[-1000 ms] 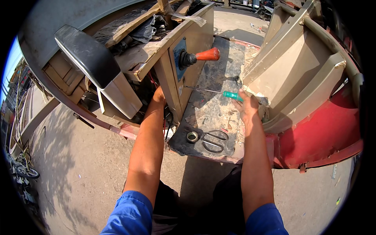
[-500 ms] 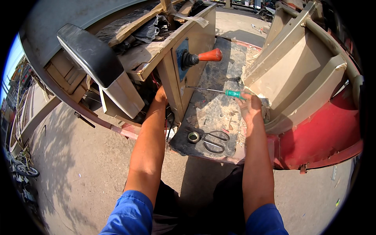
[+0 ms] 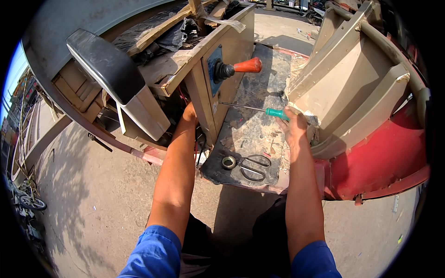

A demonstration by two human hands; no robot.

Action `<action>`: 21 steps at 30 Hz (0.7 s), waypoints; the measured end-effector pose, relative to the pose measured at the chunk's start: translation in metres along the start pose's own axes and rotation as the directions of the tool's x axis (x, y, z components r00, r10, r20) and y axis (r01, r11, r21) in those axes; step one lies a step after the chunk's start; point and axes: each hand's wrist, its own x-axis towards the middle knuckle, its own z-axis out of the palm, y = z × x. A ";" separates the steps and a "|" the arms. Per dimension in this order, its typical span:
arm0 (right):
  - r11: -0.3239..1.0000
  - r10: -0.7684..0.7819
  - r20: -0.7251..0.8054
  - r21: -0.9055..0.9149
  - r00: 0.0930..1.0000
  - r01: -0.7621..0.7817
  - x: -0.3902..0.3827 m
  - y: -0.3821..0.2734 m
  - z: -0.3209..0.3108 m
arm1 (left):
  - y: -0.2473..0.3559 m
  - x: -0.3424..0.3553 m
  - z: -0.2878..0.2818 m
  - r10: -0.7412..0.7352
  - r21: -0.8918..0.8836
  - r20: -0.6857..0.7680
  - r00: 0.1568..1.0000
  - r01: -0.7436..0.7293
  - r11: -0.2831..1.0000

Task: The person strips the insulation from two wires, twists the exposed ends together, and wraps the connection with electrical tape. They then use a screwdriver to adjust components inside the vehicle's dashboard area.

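Note:
My right hand [image 3: 293,125] grips the green handle of a long screwdriver [image 3: 276,113]. Its shaft runs left, and the tip meets the side of a beige panel [image 3: 208,109] below a blue plate [image 3: 215,69]. From that plate sticks out a lever with a red-orange grip [image 3: 248,65] and a black rubber boot. My left hand [image 3: 190,112] reaches in behind the panel's near edge, beside some wires; its fingers are hidden there. On the worn floor mat below lie black-handled scissors [image 3: 254,167] and a roll of tape [image 3: 228,162].
A black and grey armrest-like housing [image 3: 116,74] stands at the left. Wood strips and torn black sheeting [image 3: 178,37] lie on top of the box. Beige ribbed framework [image 3: 345,88] and a red body panel [image 3: 382,153] rise at the right. Concrete ground [image 3: 102,185] lies below.
My right hand has shifted very slightly left with the screwdriver, its grip turned a little on the handle. My left arm stays in place.

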 end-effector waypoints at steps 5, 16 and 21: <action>0.975 0.041 0.142 0.212 0.989 -0.071 0.025 0.004 -0.022 | -0.002 0.002 0.002 0.036 -0.054 0.066 0.997 -0.033 0.998; 0.991 0.115 0.041 0.065 0.992 -0.118 0.004 -0.004 -0.006 | -0.002 0.003 0.000 -0.029 -0.031 0.000 1.000 0.029 0.999; 0.998 -0.004 0.121 0.063 0.993 -0.003 0.018 0.007 -0.019 | 0.001 0.003 0.003 -0.029 -0.035 0.029 0.999 0.030 0.999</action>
